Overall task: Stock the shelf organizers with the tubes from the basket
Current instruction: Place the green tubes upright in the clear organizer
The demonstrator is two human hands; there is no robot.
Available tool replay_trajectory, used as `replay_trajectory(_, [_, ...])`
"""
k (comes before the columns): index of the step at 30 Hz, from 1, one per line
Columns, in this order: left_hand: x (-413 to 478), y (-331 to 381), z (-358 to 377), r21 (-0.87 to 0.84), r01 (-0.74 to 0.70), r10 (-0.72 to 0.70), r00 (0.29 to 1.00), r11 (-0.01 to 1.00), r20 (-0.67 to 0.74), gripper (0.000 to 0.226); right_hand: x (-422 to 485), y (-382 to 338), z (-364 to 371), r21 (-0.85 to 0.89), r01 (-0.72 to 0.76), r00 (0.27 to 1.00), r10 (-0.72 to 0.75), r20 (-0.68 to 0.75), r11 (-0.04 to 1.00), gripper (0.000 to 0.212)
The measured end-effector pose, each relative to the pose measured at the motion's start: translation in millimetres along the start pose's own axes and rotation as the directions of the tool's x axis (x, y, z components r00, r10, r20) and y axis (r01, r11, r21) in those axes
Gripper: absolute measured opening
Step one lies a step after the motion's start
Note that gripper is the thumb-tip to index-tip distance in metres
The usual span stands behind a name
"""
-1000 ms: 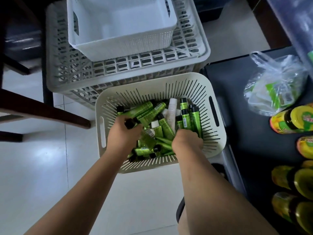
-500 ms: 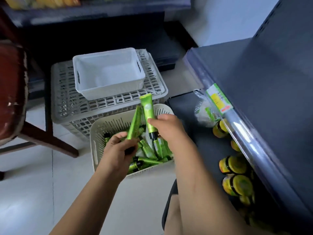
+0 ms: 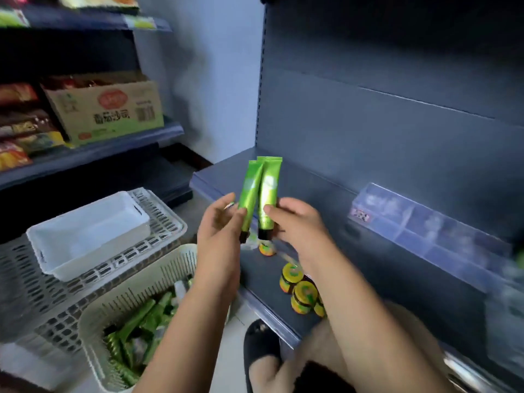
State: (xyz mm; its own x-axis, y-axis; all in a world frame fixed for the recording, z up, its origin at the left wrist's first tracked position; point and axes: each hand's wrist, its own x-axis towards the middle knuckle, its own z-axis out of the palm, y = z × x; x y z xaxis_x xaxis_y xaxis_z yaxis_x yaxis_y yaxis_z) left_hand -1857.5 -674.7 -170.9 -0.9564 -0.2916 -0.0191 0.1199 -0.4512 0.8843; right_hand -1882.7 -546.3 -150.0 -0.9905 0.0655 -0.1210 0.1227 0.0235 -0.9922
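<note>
Tubes of glossy green plastic with black caps are upright above the basket (image 3: 136, 296), to its right. I see the left hand (image 3: 219, 231) gripping the left tube (image 3: 249, 194) and the right hand (image 3: 297, 222) pinching the right tube (image 3: 270, 191), crimped flat ends up. More tubes (image 3: 144, 316) lie inside this slotted cream basket. Right of it, a dark metal shelf (image 3: 317, 182) bears a clear organizer (image 3: 425, 231).

Light: dim, bluish, soft; upper shelving (image 3: 397, 52) lies in shadow. Blur: your view smears the shelf organizers (image 3: 419, 231) at right. Edges: wide-angle bowing.
</note>
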Motion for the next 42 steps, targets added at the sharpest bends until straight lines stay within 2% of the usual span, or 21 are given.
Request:
replay_trajectory(1, [-8, -1, 17, 0.002, 0.010, -0.010, 0.998, 1.000, 0.064, 0.030, -9, -4, -20, 0.008, 0.023, 0.999, -0.023, -0.044, 1.000, 0.004])
replay_trajectory(3, [-26, -2, 54, 0.013, 0.029, -0.031, 0.980, 0.999, 0.194, 0.035, -29, -14, -60, 0.023, 0.057, 0.988, -0.053, -0.142, 0.998, 0.015])
replay_trajectory(6, [-56, -12, 105, 0.035, 0.051, -0.060, 0.924, 0.998, 0.378, 0.037, -60, -22, -125, 0.017, 0.113, 0.960, -0.105, -0.261, 0.993, 0.016])
replay_trajectory(7, [-72, -19, 129, 0.055, 0.060, -0.078, 0.885, 0.997, 0.460, 0.039, -75, -25, -155, 0.018, 0.139, 0.941, -0.127, -0.313, 0.990, 0.015])
replay_trajectory(11, [-113, -39, 188, 0.095, 0.116, -0.149, 0.755, 0.989, 0.638, 0.057, -121, -31, -228, -0.023, 0.214, 0.880, -0.203, -0.430, 0.977, 0.011])
replay_trajectory(14, [-153, -59, 233, 0.142, 0.144, -0.201, 0.630, 0.979, 0.750, 0.053, -165, -27, -283, -0.021, 0.265, 0.816, -0.235, -0.528, 0.964, 0.007])
replay_trajectory(17, [-193, -83, 270, 0.167, 0.101, -0.195, 0.540, 0.981, 0.819, 0.051, -206, -14, -330, -0.029, 0.289, 0.738, -0.242, -0.629, 0.957, 0.035])
replay_trajectory(19, [-219, -100, 289, 0.192, 0.085, -0.208, 0.504, 0.978, 0.838, 0.053, -230, -1, -357, -0.022, 0.312, 0.675, -0.238, -0.698, 0.950, 0.018])
replay_trajectory(20, [-230, -109, 297, 0.207, 0.084, -0.221, 0.492, 0.975, 0.842, 0.054, -241, 6, -369, -0.016, 0.322, 0.649, -0.234, -0.724, 0.946, 0.009])
replay_trajectory(21, [-239, -118, 305, 0.214, 0.090, -0.231, 0.486, 0.973, 0.843, 0.055, -250, 13, -381, -0.023, 0.332, 0.618, -0.236, -0.750, 0.943, 0.009])
replay_trajectory(26, [-260, -161, 333, 0.212, 0.090, -0.229, 0.499, 0.973, 0.836, 0.054, -266, 25, -424, -0.116, 0.341, 0.503, -0.285, -0.816, 0.933, 0.023])
replay_trajectory(28, [-259, -173, 342, 0.219, 0.060, -0.220, 0.481, 0.974, 0.848, 0.054, -263, 25, -438, -0.142, 0.324, 0.485, -0.293, -0.824, 0.935, 0.026])
replay_trajectory(33, [-243, -196, 356, 0.285, -0.055, -0.243, 0.387, 0.957, 0.889, 0.061, -248, 26, -470, -0.196, 0.243, 0.443, -0.288, -0.849, 0.950, 0.013])
replay_trajectory(38, [-233, -206, 366, 0.282, -0.041, -0.239, 0.419, 0.959, 0.876, 0.058, -230, 20, -490, -0.226, 0.169, 0.408, -0.277, -0.870, 0.959, 0.026])
replay_trajectory(42, [-229, -211, 374, 0.239, -0.048, -0.196, 0.428, 0.970, 0.882, 0.056, -216, 16, -495, -0.227, 0.216, 0.400, -0.299, -0.867, 0.949, 0.026])
